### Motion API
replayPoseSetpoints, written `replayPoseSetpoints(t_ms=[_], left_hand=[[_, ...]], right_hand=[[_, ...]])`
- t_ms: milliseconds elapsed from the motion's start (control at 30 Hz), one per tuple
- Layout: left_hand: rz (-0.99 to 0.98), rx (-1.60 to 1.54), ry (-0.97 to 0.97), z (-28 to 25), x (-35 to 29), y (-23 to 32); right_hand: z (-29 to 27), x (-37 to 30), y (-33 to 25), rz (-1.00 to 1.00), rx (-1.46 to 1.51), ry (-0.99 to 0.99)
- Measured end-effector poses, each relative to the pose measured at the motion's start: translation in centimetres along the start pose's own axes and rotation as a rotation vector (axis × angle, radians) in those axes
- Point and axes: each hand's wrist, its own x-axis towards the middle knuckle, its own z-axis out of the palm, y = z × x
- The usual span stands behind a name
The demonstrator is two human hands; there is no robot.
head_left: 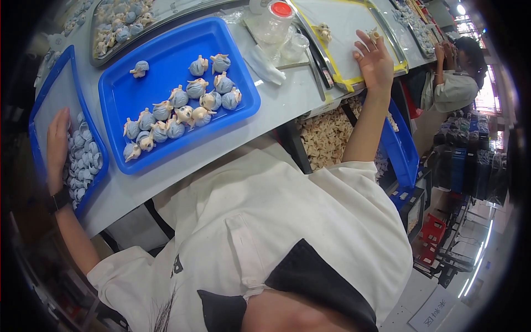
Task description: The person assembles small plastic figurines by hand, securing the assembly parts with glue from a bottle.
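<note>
My left hand (57, 141) reaches into a blue-rimmed tray (40, 138) at the left, its fingers stretched out beside a pile of small grey-blue curved pieces (83, 157). Its fingertips show nothing held. My right hand (377, 65) is over a yellow-edged white tray (345, 16) at the far right. A small cream plastic part (374, 36) is at its fingertips, apparently pinched by thumb and forefinger; the other fingers are loosely extended. Between my hands, a blue tray (160, 41) holds several small doll heads (196, 88) with grey-blue hair and cream parts.
Another doll head (324, 33) lies in the white tray. A clear jar with a red lid (281, 9) and tweezers (316, 74) lie between the trays. Below the table edge, a bin contains cream pieces (323, 138). Another person (456, 77) sits at the far right.
</note>
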Motion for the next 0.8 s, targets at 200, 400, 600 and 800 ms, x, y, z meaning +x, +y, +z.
replayPoseSetpoints(t_ms=[200,400,600,800], left_hand=[[-0.079,0.026,-0.116,-0.6,-0.1,0.3],[-0.067,0.048,-0.122,-0.5,0.3,0.1],[-0.091,0.052,-0.172,-1.0,0.3,-0.3],[-0.078,0.039,-0.115,-1.0,0.5,-1.3]], right_hand=[[0.0,0.0,0.1,-0.001,0.02,-0.012],[0.1,0.0,-0.1,-0.003,0.022,-0.023],[0.0,0.2,0.1,-0.003,0.04,-0.026],[0.1,-0.1,0.0,-0.009,0.044,-0.019]])
